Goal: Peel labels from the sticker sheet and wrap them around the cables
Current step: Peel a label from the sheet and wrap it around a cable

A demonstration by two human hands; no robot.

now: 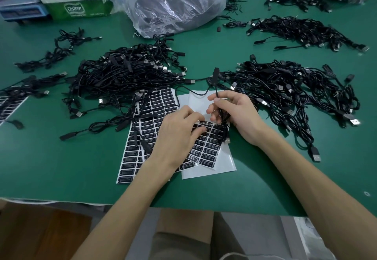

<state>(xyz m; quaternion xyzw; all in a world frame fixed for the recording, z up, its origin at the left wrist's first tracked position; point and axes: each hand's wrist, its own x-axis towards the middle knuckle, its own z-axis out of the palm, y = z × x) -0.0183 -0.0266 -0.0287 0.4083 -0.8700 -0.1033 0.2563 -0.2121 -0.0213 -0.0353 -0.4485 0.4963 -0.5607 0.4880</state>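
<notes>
At the far left of the green table (61, 168), a carton (75, 4) reads "怡寶" and "Cestbon". In front of it lies a big pile (126, 72) of black cables with USB plugs, and behind that pile is a clear bag (175, 4).

Sticker sheets (146, 133) overlap at the near middle. Their black labels (210, 153) read "LED CONTROLLER", and the smaller lines are too fine to read.

The left hand (177, 135) rests on the top sheet (224, 164), fingers bent with the tips down on its uppermost row. Thumb and forefinger meet at the edge of one label. I cannot tell whether they pinch it.

The right hand (234, 113), just beside, grips a coiled cable (216, 84) above the same sheet. Its fingers curl round the bundle, thumb and forefinger pinch the cord higher up, and a black inline block stands above them.

Further right, more cable heaps (285, 88) spread over the table.
</notes>
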